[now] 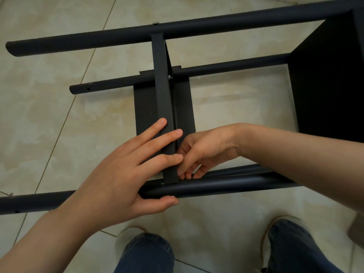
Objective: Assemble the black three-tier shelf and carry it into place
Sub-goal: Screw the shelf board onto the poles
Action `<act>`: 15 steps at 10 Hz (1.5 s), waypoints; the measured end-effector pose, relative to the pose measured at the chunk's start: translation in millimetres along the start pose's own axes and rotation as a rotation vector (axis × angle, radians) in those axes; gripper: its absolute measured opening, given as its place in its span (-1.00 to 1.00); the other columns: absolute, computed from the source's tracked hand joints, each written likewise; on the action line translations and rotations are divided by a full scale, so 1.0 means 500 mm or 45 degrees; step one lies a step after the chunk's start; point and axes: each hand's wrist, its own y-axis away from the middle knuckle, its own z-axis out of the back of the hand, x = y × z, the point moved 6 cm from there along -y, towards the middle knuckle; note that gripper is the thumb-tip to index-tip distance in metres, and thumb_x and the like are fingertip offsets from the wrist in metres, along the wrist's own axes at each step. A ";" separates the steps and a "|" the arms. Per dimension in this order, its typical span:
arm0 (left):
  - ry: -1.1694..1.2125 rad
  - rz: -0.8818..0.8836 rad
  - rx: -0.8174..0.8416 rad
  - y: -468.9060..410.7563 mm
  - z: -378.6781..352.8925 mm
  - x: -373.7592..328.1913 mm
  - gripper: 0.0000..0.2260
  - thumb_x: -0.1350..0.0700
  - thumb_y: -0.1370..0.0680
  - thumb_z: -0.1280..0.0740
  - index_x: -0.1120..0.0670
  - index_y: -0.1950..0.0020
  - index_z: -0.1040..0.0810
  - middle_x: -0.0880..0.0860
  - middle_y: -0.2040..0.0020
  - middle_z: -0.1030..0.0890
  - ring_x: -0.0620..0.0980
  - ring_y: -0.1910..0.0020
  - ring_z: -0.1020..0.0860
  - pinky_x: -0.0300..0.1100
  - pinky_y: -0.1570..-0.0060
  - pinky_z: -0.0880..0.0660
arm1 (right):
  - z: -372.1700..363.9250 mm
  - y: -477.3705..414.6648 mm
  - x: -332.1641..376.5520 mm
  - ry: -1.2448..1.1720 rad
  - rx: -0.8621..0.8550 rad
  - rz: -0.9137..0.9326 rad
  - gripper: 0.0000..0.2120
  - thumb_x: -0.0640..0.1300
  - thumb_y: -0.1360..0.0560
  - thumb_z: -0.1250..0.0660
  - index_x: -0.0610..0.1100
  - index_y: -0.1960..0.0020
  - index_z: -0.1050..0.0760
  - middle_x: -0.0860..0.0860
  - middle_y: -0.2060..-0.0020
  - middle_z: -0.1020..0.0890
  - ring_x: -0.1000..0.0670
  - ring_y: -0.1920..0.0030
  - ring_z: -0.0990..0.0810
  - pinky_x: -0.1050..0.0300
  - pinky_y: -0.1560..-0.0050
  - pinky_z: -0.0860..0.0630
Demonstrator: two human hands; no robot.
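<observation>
Both hands (pixel 122 174) (pixel 204 148) grip the crossbar (pixel 162 91) end

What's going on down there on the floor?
A person is assembling a black shelf frame lying on its side on the tiled floor. Their left hand holds the middle shelf's edge against the near tube, thumb hooked under it. The right hand works at that joint; anything held is hidden. The far end has a screw.

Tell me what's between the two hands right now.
Head view: the near end of the black crossbar, at the near tube. The left hand lies across it, thumb under the tube; fingertips of the right hand touch its right side.
</observation>
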 end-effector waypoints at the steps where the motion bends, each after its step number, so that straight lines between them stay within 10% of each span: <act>1: -0.003 -0.001 -0.001 0.000 0.001 -0.001 -0.46 -0.31 -0.50 -0.32 0.00 -0.33 -0.57 0.01 -0.58 -0.32 0.07 -0.63 -0.13 0.03 -0.40 -0.36 | 0.001 -0.001 0.000 0.054 -0.015 -0.016 -0.83 -0.21 -0.57 -0.33 -0.12 0.18 -0.62 -0.02 0.28 -0.62 0.04 0.19 -0.55 0.17 0.04 -0.48; 15: -0.049 -0.027 -0.023 0.000 -0.002 0.000 -0.46 -0.32 -0.51 -0.30 -0.02 -0.35 -0.54 0.02 -0.59 -0.31 0.07 -0.63 -0.13 0.04 -0.36 -0.37 | -0.019 -0.010 -0.011 -0.068 0.118 -0.032 -0.70 -0.24 -0.63 -0.20 -0.12 0.28 -0.47 -0.01 0.35 -0.42 0.07 0.33 -0.41 0.22 0.19 -0.42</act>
